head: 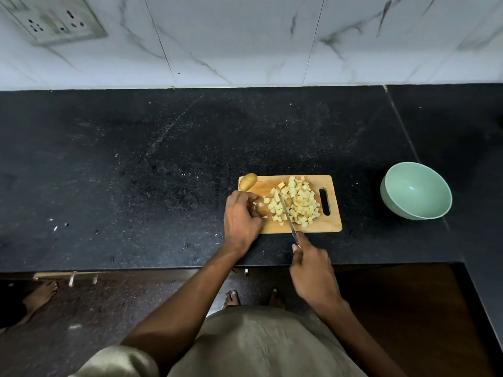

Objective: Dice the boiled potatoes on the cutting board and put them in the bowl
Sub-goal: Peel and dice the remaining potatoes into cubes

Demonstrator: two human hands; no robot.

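Counter [163, 159]: a black speckled stone top carried the cutting board, which serves here as the landmark.
Cutting board [333, 224]: a wooden board with a slot handle at its right end; it lay flat near the front edge of the counter.
Bowl [416, 190]: pale green, well apart to the right of the board, and it looked empty inside.
Left hand [241, 220]: it rested on the left part of the board with the fingers curled down; I cannot tell if they pinched a piece.
Right hand [313, 270]: just in front of the board, it gripped the handle of the knife [285, 213], with the forefinger along the top.
Diced potato [295, 204]: a loose heap of pale yellow cubes on the middle and right of the board, quite even in size, with the blade lying across the heap.
Whole potato [248, 181]: one small, tan, oval potato sat at the far left corner of the board, not yet cut.
Advice for the step: it seemed best to gather the cubes with the blade first, to make room, and to keep the left fingertips tucked away from the edge.
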